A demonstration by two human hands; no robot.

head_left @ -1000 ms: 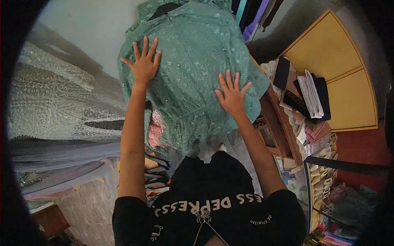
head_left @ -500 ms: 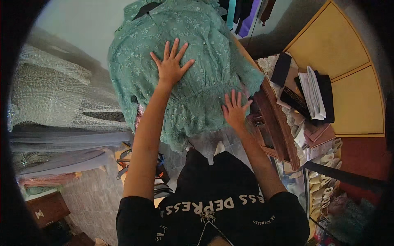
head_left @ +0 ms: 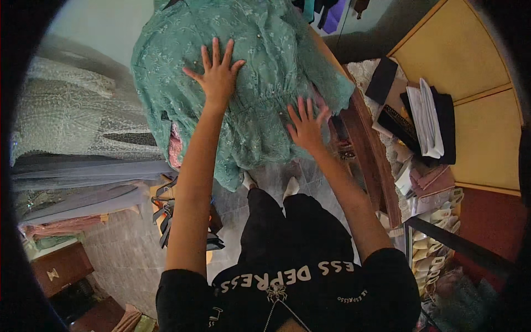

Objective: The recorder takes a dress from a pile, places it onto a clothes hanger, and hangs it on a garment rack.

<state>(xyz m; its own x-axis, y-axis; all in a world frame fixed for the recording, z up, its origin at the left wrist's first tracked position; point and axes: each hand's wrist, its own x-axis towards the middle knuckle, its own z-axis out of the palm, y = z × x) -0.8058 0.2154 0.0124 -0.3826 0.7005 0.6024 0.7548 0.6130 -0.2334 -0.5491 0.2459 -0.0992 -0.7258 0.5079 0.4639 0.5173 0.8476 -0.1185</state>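
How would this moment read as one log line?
left hand: spread on green garment | right hand: spread, garment's lower right | pink cloth: garment's left

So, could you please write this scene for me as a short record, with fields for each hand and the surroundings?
Left hand: open, spread on the green garment
Right hand: open, spread, at the garment's lower right part
Pattern: light floral
Garment's left edge: pink fabric shows
Far left: pale beaded garment
Far right: folded white cloth
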